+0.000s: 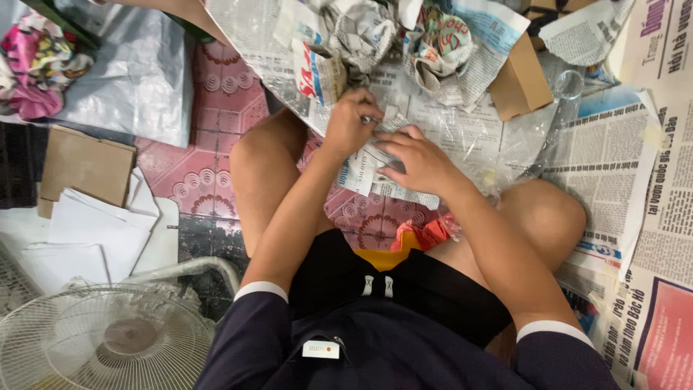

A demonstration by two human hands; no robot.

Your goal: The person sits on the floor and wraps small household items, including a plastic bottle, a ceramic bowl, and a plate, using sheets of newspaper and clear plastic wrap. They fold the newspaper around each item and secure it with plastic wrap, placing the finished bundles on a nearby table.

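Observation:
I sit on the floor with my knees apart. My left hand (351, 123) and my right hand (417, 160) are together over a small bundle wrapped in newspaper (374, 167), both gripping and pressing its folds. What is inside the bundle is hidden. Crumpled newspaper wads (364, 32) lie just beyond my hands. A clear glass (567, 87) lies on the newspaper sheets to the right of my right hand.
A brown cardboard box (520, 79) stands at the upper right. Newspaper sheets (650, 180) cover the floor on the right. A white fan (105, 339) is at lower left, with cardboard (86, 166), white paper (94, 231) and a grey plastic bag (137, 72) further left.

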